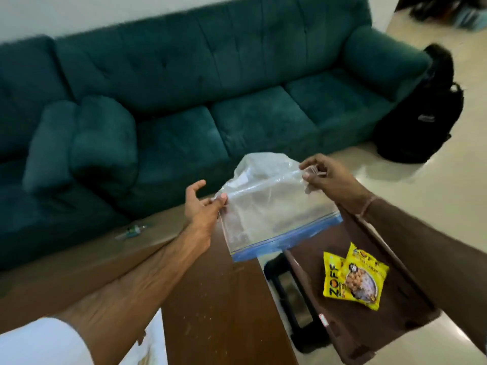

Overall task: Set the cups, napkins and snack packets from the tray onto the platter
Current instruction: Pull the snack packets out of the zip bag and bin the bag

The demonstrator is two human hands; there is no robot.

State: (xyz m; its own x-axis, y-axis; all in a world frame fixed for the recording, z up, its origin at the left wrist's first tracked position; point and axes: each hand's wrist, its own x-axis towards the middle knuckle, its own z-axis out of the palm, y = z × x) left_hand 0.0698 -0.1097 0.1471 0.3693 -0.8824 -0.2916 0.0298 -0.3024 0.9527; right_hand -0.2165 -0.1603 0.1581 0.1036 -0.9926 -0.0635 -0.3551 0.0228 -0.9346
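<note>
A clear plastic zip bag (266,204) with a blue seal strip hangs upside down over the table, its blue edge at the bottom. My left hand (201,206) pinches its left corner and my right hand (326,177) pinches its upper right corner. The bag looks empty. Below it, two yellow snack packets (353,277) lie overlapping on a dark brown tray (350,330) at the lower right. No cups, napkins or platter show in this view.
A brown wooden table (218,299) runs under my arms. A teal sofa (210,88) with loose cushions fills the far side. A black backpack (427,111) leans on the floor at the sofa's right end. A small wrapper (131,230) lies on the table's far left edge.
</note>
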